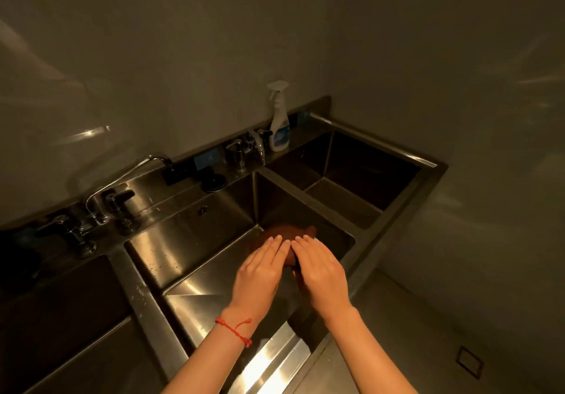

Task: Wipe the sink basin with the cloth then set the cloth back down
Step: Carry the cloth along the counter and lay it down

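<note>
Cloth (286, 234), dark brown, lies on the bottom of the middle basin (195, 240) of a shiny steel sink, near the far right corner. Both hands are laid flat on top of it, side by side. The left hand (260, 268) has its fingers straight and close together, pressing down on the cloth. The right hand (321, 268) does the same, and its fingertips almost touch those of the left hand. Neither hand pinches the cloth. A red string bracelet (235, 331) is tied round the left wrist.

The sink has three basins in a row. The right basin (360, 179) is dark inside. The left basin (61, 317) is dark too and is cut off by the edge of the picture. A long thin tap (128, 176) stands behind the left and middle basins, and a short tap (256, 144) stands further right. A white spray bottle (278, 124) stands upright on the back ledge, just beside the short tap. A round black thing (215, 182) sits on the ledge; I cannot tell what it is. The walls are plain and grey, and the room is dim. Most of the cloth is hidden under the hands.
</note>
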